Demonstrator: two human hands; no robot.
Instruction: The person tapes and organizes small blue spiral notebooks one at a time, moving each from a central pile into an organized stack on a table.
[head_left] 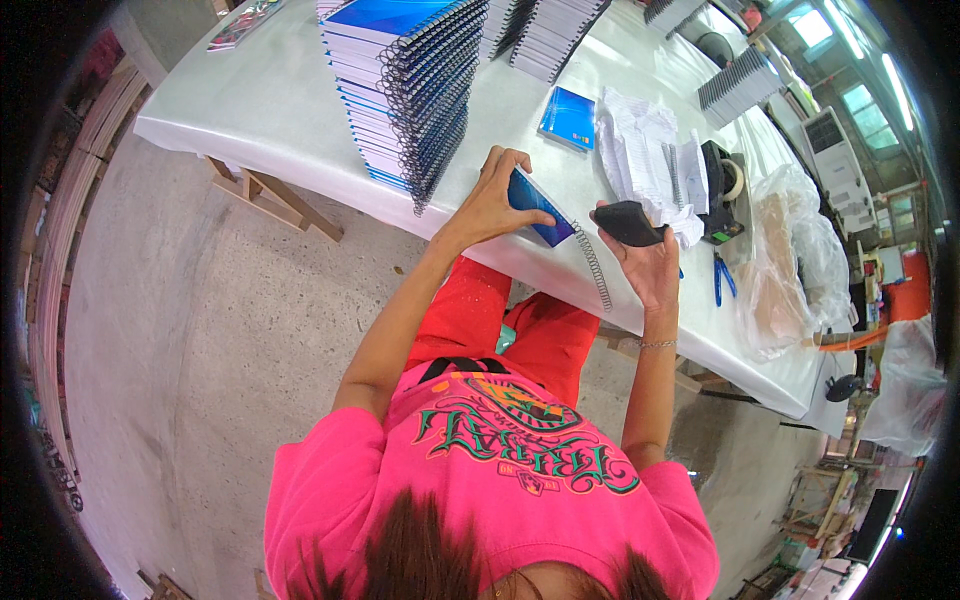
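My left hand (492,205) grips a small blue notebook (540,208) at the table's front edge, thumb on its cover and fingers round the far side. A loose metal coil (592,265) trails from the notebook's right corner toward me. It seems partly threaded along the edge; the exact holes are too small to make out. Just right of it, my right hand (645,265) is closed round a dark, flat, curved pad (630,223), palm up. Beyond the notebook lies another blue notebook (568,118), flat on the table.
A tall stack of coil-bound notebooks (400,100) stands at the left, with more stacks (555,40) behind. Crumpled white paper (637,140), a black tape dispenser (722,190), blue-handled pliers (723,280) and clear plastic bags (795,250) lie to the right on the white-covered table (240,110).
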